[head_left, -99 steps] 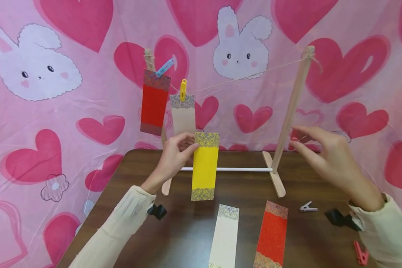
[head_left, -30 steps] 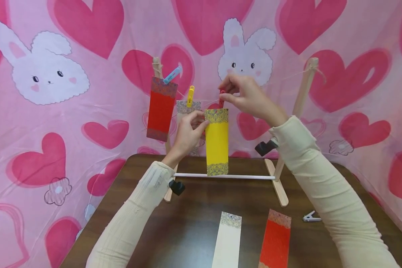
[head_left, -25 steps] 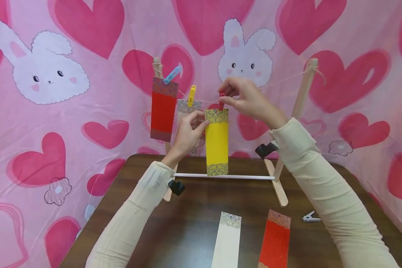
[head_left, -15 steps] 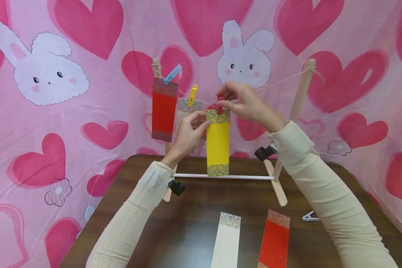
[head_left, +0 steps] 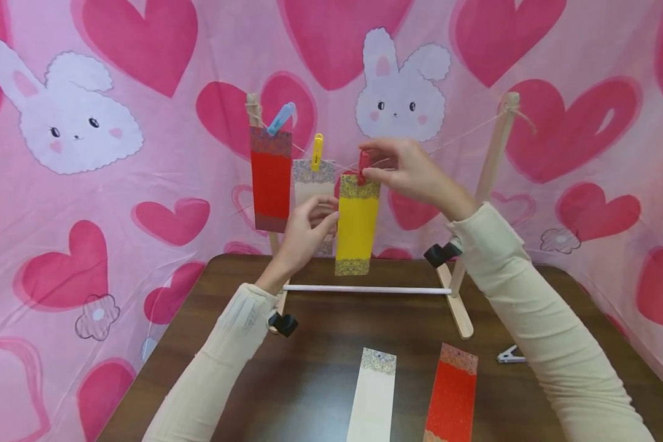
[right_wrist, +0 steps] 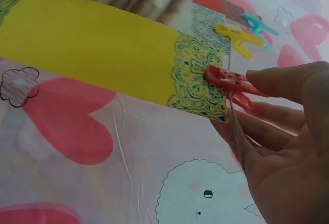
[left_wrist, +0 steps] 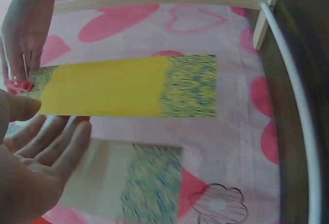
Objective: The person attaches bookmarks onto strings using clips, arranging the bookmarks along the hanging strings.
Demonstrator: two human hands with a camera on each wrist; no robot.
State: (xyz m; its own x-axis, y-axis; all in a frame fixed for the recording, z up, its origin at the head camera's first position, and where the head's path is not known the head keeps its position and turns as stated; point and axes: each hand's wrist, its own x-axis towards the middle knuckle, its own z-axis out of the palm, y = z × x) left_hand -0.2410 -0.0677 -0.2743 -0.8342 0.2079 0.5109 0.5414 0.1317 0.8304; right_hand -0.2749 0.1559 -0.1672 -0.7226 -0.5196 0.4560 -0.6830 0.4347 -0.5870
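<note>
A yellow card [head_left: 356, 224] with patterned ends hangs from the string. A red clothespin [right_wrist: 234, 80] bites its top edge where the string passes. My right hand [head_left: 414, 175] pinches the clothespin's handles between thumb and fingers. Beside the card's left edge is my left hand [head_left: 304, 236], fingers apart and loosely bent, thumb tip right at the edge. In the left wrist view that hand [left_wrist: 36, 157] shows nothing between its fingers. Behind it hangs a white card [head_left: 315, 184] under a yellow clothespin [head_left: 317, 152]. Farther left, a blue clothespin [head_left: 281, 119] holds a red card [head_left: 271, 184].
The string [head_left: 464, 133] runs between two wooden posts [head_left: 494, 153], joined low down by a white rod [head_left: 370, 290]. On the brown table [head_left: 287, 380] lie a white card [head_left: 372, 399], a red card [head_left: 452, 393] and a white clothespin [head_left: 509, 355], partly behind the right sleeve.
My right hand brought the red clothespin from the right post to the yellow card and lowered it onto the top edge. My left hand raised the card, then let go and moved slightly down-left.
</note>
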